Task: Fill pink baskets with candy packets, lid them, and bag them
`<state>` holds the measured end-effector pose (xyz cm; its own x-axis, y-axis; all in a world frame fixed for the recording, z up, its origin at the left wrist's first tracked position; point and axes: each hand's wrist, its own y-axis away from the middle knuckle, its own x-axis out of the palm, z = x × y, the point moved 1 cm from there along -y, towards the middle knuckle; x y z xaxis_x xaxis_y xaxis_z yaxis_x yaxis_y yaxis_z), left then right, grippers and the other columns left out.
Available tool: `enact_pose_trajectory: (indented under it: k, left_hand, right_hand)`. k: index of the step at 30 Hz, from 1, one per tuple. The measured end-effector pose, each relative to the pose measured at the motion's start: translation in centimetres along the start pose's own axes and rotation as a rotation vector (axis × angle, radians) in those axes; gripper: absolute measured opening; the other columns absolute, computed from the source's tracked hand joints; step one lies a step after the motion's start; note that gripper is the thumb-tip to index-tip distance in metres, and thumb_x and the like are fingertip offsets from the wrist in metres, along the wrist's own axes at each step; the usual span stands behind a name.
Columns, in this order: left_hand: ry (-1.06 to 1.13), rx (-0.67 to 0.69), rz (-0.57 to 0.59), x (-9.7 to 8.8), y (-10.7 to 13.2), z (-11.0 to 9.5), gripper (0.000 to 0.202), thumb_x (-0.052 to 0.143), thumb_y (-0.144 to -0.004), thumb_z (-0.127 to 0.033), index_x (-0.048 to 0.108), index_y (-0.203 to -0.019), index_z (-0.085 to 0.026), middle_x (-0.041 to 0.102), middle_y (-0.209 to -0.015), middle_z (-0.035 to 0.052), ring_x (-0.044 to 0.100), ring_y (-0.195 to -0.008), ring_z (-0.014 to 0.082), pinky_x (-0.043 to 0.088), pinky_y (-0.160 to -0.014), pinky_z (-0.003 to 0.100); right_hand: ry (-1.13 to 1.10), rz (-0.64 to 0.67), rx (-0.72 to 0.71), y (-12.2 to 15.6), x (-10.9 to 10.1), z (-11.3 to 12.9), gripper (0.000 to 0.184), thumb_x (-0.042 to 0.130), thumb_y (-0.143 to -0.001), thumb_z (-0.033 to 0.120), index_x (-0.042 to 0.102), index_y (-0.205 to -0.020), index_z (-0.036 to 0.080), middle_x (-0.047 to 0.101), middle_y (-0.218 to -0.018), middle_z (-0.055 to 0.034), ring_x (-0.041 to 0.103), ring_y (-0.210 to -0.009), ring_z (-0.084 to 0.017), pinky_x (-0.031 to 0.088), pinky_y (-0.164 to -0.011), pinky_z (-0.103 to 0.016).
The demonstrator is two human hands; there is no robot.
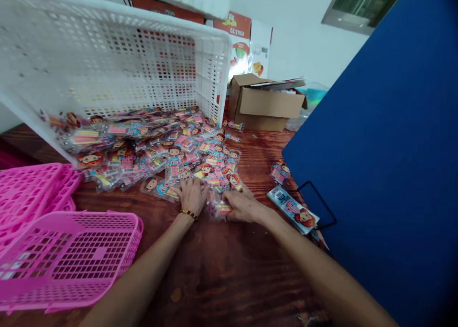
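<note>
Many small clear plastic packets [175, 158] with cartoon figures and pink and yellow sticks inside spill from a tipped white crate [118, 74] onto the wooden table. My left hand [193, 196], with a beaded bracelet at the wrist, lies palm down at the near edge of the pile, its fingers stretched over packets. Just to its right, my right hand [244, 205] has its thumb and fingers closed around a few packets [217, 208], slightly blurred. The fingertips of the right hand are partly hidden.
Pink plastic baskets [138, 222] stand at the left. An open cardboard box [270, 108] sits behind. At the right, a stack of flat printed pouches [293, 210] and a few packets [279, 170] lie beside a large blue panel [386, 127] with a black wire loop [322, 200].
</note>
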<state>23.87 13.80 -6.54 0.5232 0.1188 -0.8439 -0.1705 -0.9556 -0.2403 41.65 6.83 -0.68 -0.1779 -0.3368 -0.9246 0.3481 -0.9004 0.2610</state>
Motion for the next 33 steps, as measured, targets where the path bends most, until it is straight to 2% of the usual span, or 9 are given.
enact_pose_trajectory:
  k: [4, 10, 13, 16, 21, 25, 27, 29, 33]
  left_hand:
    - [0.023, 0.06, 0.029, 0.7, -0.4, 0.3, 0.014, 0.052, -0.086, -0.02, 0.064, -0.093, -0.02, 0.063, -0.101, 0.0098, 0.048, -0.104, 0.0316, 0.034, -0.084, 0.045]
    - [0.051, 0.13, 0.031, 0.9, 0.4, 1.2, 0.014, 0.05, -0.088, -0.019, 0.064, -0.088, -0.022, 0.065, -0.098, 0.0057, 0.049, -0.102, 0.027, 0.031, -0.088, 0.043]
    - [0.051, 0.145, 0.024, 0.6, 0.5, 1.1, 0.02, 0.046, -0.091, -0.02, 0.065, -0.094, -0.022, 0.065, -0.098, 0.0061, 0.05, -0.102, 0.0266, 0.031, -0.091, 0.045]
    - [0.035, 0.153, 0.007, 0.4, 0.7, -0.1, 0.03, 0.04, -0.094, -0.022, 0.062, -0.115, -0.021, 0.063, -0.111, 0.0106, 0.047, -0.108, 0.0298, 0.03, -0.094, 0.051]
    - [0.038, 0.333, 0.143, 2.9, 0.8, -5.8, 0.032, 0.048, -0.093, -0.03, 0.06, -0.123, -0.031, 0.059, -0.127, 0.0069, 0.047, -0.116, 0.0302, 0.036, -0.095, 0.051]
    - [0.022, 0.343, 0.211, 5.1, 0.8, -8.7, 0.049, 0.054, -0.09, -0.04, 0.051, -0.137, -0.024, 0.043, -0.147, 0.0173, 0.03, -0.133, 0.0469, 0.019, -0.099, 0.077]
    - [0.033, 0.422, 0.276, 5.0, 1.3, -8.0, 0.052, 0.057, -0.088, -0.042, 0.051, -0.137, -0.026, 0.043, -0.149, 0.0157, 0.029, -0.134, 0.0476, 0.013, -0.1, 0.08]
    - [0.059, 0.564, 0.373, 3.9, 2.4, -6.3, 0.054, 0.066, -0.083, -0.045, 0.053, -0.134, -0.034, 0.046, -0.148, 0.0075, 0.033, -0.136, 0.0412, 0.016, -0.107, 0.073]
    - [0.191, 0.803, 0.638, -0.3, 6.0, -2.1, 0.04, 0.074, -0.077, -0.048, 0.065, -0.116, -0.045, 0.058, -0.138, -0.0036, 0.035, -0.14, 0.0301, 0.018, -0.114, 0.06]
  right_hand:
    - [-0.032, 0.018, 0.073, -3.3, -2.2, -1.7, 0.083, 0.077, -0.072, 0.038, 0.036, -0.141, 0.017, 0.061, -0.126, -0.0138, 0.053, -0.119, -0.032, 0.033, -0.101, -0.043]
    - [0.173, -0.009, 0.114, -5.5, -2.4, -1.4, 0.048, 0.07, -0.077, 0.029, 0.056, -0.121, 0.014, 0.054, -0.128, -0.0195, 0.048, -0.121, -0.034, 0.034, -0.1, -0.047]
    - [0.238, -0.131, 0.097, -3.0, -1.4, -0.4, 0.037, 0.066, -0.077, 0.027, 0.06, -0.112, 0.015, 0.053, -0.128, -0.0188, 0.046, -0.12, -0.034, 0.034, -0.098, -0.045]
    - [0.082, -0.119, 0.1, 1.2, -0.3, 0.0, 0.031, 0.064, -0.076, 0.025, 0.059, -0.106, 0.018, 0.063, -0.111, -0.0108, 0.057, -0.104, -0.027, 0.039, -0.085, -0.035]
    - [-0.384, -0.195, 0.3, 8.1, -1.0, -1.5, 0.031, 0.064, -0.078, 0.032, 0.054, -0.105, 0.021, 0.067, -0.093, -0.0011, 0.061, -0.081, -0.019, 0.04, -0.068, -0.026]
    - [-0.514, -0.358, 0.394, 10.8, -3.4, -3.4, 0.039, 0.068, -0.073, 0.033, 0.054, -0.107, 0.02, 0.067, -0.098, -0.002, 0.061, -0.087, -0.02, 0.043, -0.075, -0.027]
    - [-0.514, -0.362, 0.404, 11.1, -3.9, -4.0, 0.043, 0.069, -0.073, 0.035, 0.055, -0.11, 0.019, 0.068, -0.099, -0.0027, 0.061, -0.087, -0.02, 0.044, -0.076, -0.028]
    - [-0.513, -0.337, 0.391, 10.8, -3.8, -4.4, 0.042, 0.068, -0.074, 0.037, 0.056, -0.11, 0.019, 0.068, -0.098, -0.0026, 0.061, -0.086, -0.02, 0.044, -0.076, -0.029]
    - [-0.484, -0.3, 0.322, 9.6, -2.7, -4.7, 0.038, 0.068, -0.074, 0.038, 0.057, -0.106, 0.02, 0.066, -0.096, -0.0009, 0.059, -0.085, -0.02, 0.044, -0.077, -0.03]
